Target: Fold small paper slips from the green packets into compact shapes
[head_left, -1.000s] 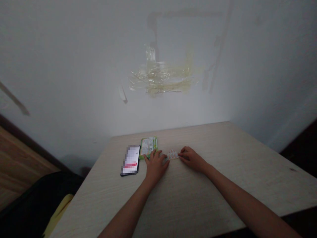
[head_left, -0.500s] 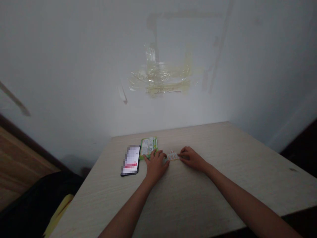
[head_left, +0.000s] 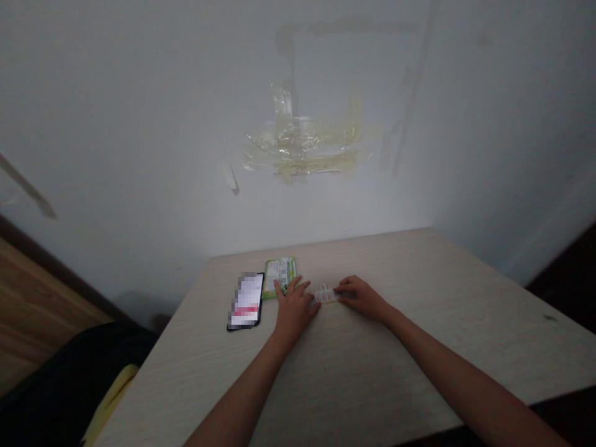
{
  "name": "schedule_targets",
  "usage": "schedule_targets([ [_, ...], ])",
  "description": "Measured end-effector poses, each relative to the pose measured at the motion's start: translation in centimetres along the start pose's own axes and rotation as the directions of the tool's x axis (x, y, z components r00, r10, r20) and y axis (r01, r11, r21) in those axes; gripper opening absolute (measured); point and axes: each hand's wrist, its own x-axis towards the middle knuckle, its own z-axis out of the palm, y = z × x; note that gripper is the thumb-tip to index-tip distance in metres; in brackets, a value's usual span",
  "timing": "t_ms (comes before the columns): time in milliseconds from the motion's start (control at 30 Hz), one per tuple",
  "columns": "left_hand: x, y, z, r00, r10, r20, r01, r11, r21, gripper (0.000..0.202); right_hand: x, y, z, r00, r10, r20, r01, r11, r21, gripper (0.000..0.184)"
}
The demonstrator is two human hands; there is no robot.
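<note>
A small, flat piece of patterned paper (head_left: pixel 327 294), printed with pale and reddish stripes and with a pointed top edge, is between my two hands at the tabletop. My left hand (head_left: pixel 294 315) has its thumb and index finger at the paper's left edge. The other fingers of that hand are spread towards a green and white printed packet (head_left: pixel 278 276), partly covering its lower right corner. At the paper's right edge, the fingertips of my right hand (head_left: pixel 363 299) pinch it, with the remaining fingers curled in.
A dark-edged phone (head_left: pixel 246 302) with a lit, partly pixelated screen lies left of the packet. The pale wooden table (head_left: pixel 372 385) meets a white wall (head_left: pixel 162 155) bearing clear tape. Dark and yellow cloth (head_left: pixel 109 397) is beyond the table's left edge.
The fingers of my left hand have lifted and shifted slightly over the packet, uncovering a little more of its lower edge. My right hand and the paper are almost unmoved.
</note>
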Motion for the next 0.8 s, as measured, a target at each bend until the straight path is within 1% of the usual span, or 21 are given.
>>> schedule_targets([
  [100,0.12,0.03,-0.16,0.999,0.041,-0.001,-0.041,0.999,0.013,0.015,0.01,0.11,0.03,1.0,-0.007,0.006,0.007,1.0,-0.007,0.028],
  [267,0.38,-0.05,-0.24,0.997,0.077,-0.004,-0.077,0.997,0.001,0.012,-0.01,0.16,0.14,1.0,-0.025,-0.002,0.025,1.0,-0.011,0.028],
  [567,0.61,-0.2,0.0,0.993,0.103,-0.052,-0.103,0.995,-0.001,0.01,-0.01,-0.09,0.09,1.0,-0.012,-0.001,0.012,1.0,0.001,0.029],
  [800,0.61,-0.13,0.21,0.99,0.127,-0.056,-0.126,0.992,0.029,0.011,-0.08,-0.49,-0.03,1.0,-0.019,-0.013,0.019,1.0,-0.003,0.028],
])
